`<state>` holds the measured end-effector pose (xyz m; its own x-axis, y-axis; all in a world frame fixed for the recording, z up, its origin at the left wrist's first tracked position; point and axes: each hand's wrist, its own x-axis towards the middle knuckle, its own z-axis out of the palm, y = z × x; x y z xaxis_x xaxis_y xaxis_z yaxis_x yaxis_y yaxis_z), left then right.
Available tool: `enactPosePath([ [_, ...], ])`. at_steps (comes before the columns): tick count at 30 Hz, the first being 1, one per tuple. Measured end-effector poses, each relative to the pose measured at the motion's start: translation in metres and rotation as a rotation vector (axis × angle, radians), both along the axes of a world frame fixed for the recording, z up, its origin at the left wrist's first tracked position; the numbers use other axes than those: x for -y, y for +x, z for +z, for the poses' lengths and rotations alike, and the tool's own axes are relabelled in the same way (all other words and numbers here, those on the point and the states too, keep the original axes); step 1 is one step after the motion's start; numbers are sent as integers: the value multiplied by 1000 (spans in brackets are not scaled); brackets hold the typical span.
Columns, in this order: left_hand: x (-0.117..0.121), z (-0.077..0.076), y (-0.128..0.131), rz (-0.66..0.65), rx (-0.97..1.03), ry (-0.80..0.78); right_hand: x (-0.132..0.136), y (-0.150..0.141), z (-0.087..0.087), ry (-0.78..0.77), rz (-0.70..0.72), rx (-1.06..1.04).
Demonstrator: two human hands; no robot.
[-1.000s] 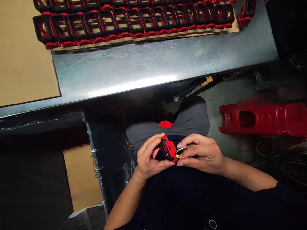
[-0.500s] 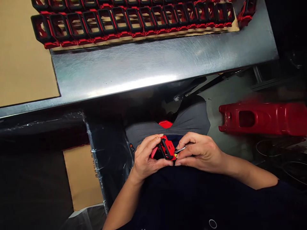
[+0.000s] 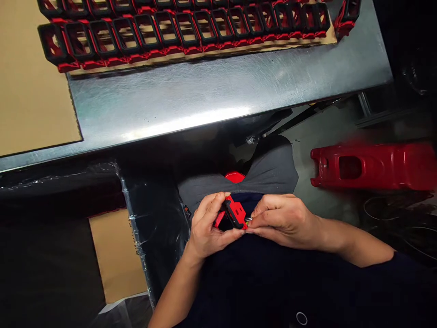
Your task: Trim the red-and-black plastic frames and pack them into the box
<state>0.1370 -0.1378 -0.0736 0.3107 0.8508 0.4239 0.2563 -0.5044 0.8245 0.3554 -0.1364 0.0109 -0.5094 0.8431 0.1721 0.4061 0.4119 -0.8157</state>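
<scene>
In front of my body, above my lap, my left hand is closed around a red-and-black plastic frame, thumb below and fingers above. The frame is tilted, its black rim turned toward the left palm. At its right side, my right hand pinches a thin, metallic-looking piece against the red part's lower right edge. Its kind cannot be made out; the fingers cover most of it. A small yellowish spot shows by those fingertips, which touch the frame.
Rows of similar red-and-black frames stand on cardboard atop the metal table. One frame stands apart at the right end. A cardboard sheet lies at left. Below are a plastic-lined box and a red plastic stool.
My right fingers have closed in tighter by the frame's edge, and less of the thin piece and the yellow spot shows. The frame has tilted slightly in my left hand.
</scene>
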Motion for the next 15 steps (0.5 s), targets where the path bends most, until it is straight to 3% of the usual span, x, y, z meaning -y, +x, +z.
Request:
enactPosePath([
  [5, 5, -7, 2, 43, 180, -85, -3, 1, 1, 80, -44, 30],
  [10, 20, -17, 6, 113, 482, -312, -27, 17, 2, 164, -376, -59],
  [15, 27, -18, 8, 127, 545, -357, -64, 41, -8, 379, -590, -12],
])
